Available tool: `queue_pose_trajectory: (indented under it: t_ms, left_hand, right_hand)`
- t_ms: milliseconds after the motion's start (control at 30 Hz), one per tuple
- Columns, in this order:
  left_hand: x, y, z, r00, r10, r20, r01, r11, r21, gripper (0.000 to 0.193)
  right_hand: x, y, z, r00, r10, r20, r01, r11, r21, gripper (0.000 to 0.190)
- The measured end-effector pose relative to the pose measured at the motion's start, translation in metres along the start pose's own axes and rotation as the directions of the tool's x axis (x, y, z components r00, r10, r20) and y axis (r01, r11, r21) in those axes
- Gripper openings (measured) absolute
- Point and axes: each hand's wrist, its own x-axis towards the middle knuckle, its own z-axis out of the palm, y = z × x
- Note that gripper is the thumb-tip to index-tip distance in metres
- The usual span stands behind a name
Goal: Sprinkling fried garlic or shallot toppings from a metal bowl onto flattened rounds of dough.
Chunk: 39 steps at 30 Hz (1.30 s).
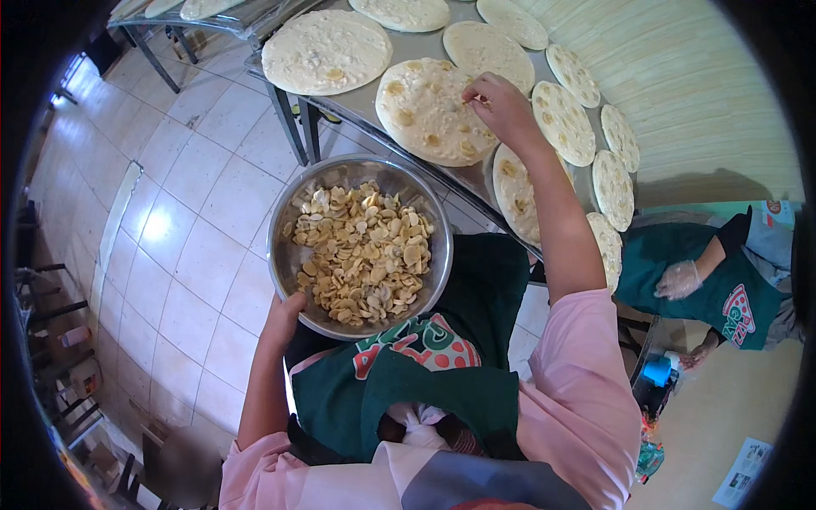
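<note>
My left hand grips the rim of a large steel mixing bowl, which is held in front of my apron. Many thin, pale yellow-brown slices fill its middle, perhaps mushroom. Over a round pizza base with white topping, my right hand has its thumb and fingertips pinched together, with a small bit of slice showing between them. Several slices lie spread on that base. The base at the table's left end bears one slice near its lower edge. Another base with slices lies partly hidden under my right forearm.
More round bases cover the metal table, which stands along a wall. A second table with bases is at the upper left. At the right stands a co-worker in a green apron, one hand gloved. Tiled floor lies left.
</note>
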Motion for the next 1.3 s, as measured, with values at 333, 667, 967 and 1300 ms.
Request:
queue_pose_trajectory:
  t_ms: [333,667,967,1300]
  left_hand:
    - [-0.003,0.003,0.004,1.0,0.024,-0.016,-0.023,0.998,0.06,0.026]
    - [0.001,0.002,0.002,1.0,0.012,-0.011,-0.011,0.998,0.056,0.032]
    - [-0.004,0.006,0.001,1.0,-0.008,-0.006,0.009,0.998,0.062,0.034]
    - [-0.001,0.005,0.003,1.0,0.014,-0.014,-0.013,0.999,0.033,0.036]
  right_hand:
    - [-0.012,0.011,-0.007,1.0,0.011,0.025,-0.009,0.997,-0.081,0.009]
    - [-0.01,0.011,0.001,0.996,0.039,0.074,-0.026,0.985,-0.171,0.013]
    - [-0.061,-0.113,0.007,0.923,-0.211,0.321,0.128,0.957,0.261,0.015]
    - [-0.11,-0.136,0.038,0.866,-0.225,0.446,0.125,0.962,0.243,0.012]
